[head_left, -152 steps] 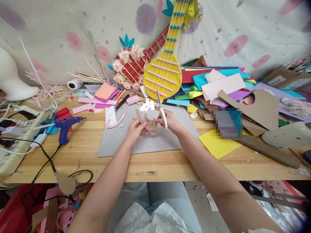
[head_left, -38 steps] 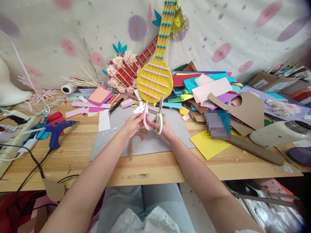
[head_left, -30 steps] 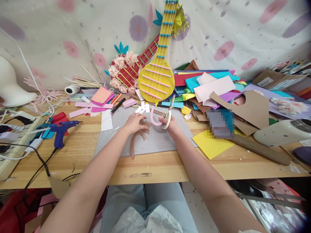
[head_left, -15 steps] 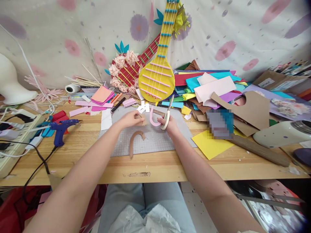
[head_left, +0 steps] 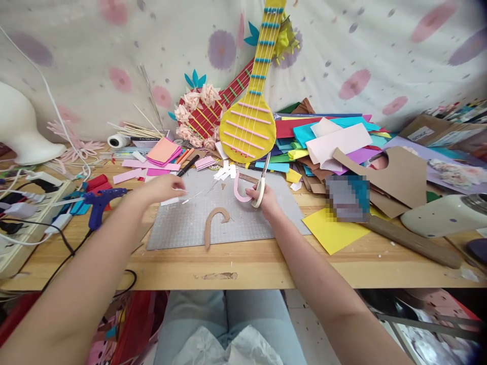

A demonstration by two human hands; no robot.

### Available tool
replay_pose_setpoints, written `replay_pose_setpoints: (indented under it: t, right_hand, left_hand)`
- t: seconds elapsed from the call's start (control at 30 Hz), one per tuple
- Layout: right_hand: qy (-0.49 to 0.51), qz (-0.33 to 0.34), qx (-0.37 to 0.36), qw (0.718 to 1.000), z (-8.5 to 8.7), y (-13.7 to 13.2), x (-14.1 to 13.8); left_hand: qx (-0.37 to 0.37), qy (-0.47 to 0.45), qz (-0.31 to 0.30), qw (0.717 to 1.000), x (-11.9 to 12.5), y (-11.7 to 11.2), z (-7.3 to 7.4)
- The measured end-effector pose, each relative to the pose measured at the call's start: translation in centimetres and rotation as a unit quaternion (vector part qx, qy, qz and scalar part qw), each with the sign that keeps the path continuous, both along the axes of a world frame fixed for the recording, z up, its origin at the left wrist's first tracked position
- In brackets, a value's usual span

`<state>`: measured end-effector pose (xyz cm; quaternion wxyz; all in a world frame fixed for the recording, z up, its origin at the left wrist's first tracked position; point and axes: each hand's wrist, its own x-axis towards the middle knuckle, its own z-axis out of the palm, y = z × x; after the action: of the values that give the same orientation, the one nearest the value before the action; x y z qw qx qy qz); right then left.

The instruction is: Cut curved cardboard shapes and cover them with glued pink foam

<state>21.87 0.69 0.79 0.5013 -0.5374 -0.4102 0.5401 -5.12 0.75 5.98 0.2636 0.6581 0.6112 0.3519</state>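
My right hand (head_left: pixel 266 198) is closed around cream-handled scissors (head_left: pixel 263 181), whose blades point away and look together. Its thumb and finger also pinch a pink hook-shaped strip (head_left: pixel 237 189). At the mat's left side, my left hand (head_left: pixel 167 187) hovers with loosely curled, parted fingers and nothing visible in them. Below it, white paper (head_left: pixel 170 201) and thin trimmings are partly covered. A brown cardboard hook (head_left: pixel 208 228) lies on the grey cutting mat (head_left: pixel 190 228), its lower end past the front edge. A small brown triangular scrap (head_left: pixel 223 186) sits between the hands.
A blue glue gun (head_left: pixel 98 203) and a power strip (head_left: pixel 34 223) are at left. Yellow (head_left: pixel 249 129) and red (head_left: pixel 201 119) craft instruments lean at the back. Coloured sheets (head_left: pixel 335 134), cardboard (head_left: pixel 403 177) and a pale bottle (head_left: pixel 433 215) crowd the right.
My left hand has swung left, away from the pink strip toward the white paper. The mat's left side has shifted. My right hand still holds the scissors and strip in nearly the same place.
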Motion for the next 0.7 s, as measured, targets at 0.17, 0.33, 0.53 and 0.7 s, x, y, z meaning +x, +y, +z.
replay_pose_setpoints:
  t: [0.17, 0.33, 0.53, 0.7]
  right_hand:
    - [0.0, -0.008, 0.004, 1.0, -0.2, 0.2, 0.1]
    - [-0.006, 0.005, 0.01, 1.0, -0.3, 0.2, 0.3]
    - [-0.017, 0.018, 0.009, 1.0, -0.3, 0.2, 0.1]
    - [-0.016, 0.021, 0.015, 1.0, -0.4, 0.1, 0.0]
  left_hand:
    - [-0.08, 0.201, -0.249, 0.944, 5.0, 0.5, -1.1]
    - [-0.123, 0.259, -0.311, 0.906, 7.0, 0.2, -2.3]
    - [-0.19, 0.275, -0.273, 0.902, 4.7, -0.7, -1.0]
    - [-0.22, 0.291, -0.186, 0.912, 1.0, 0.0, 2.3]
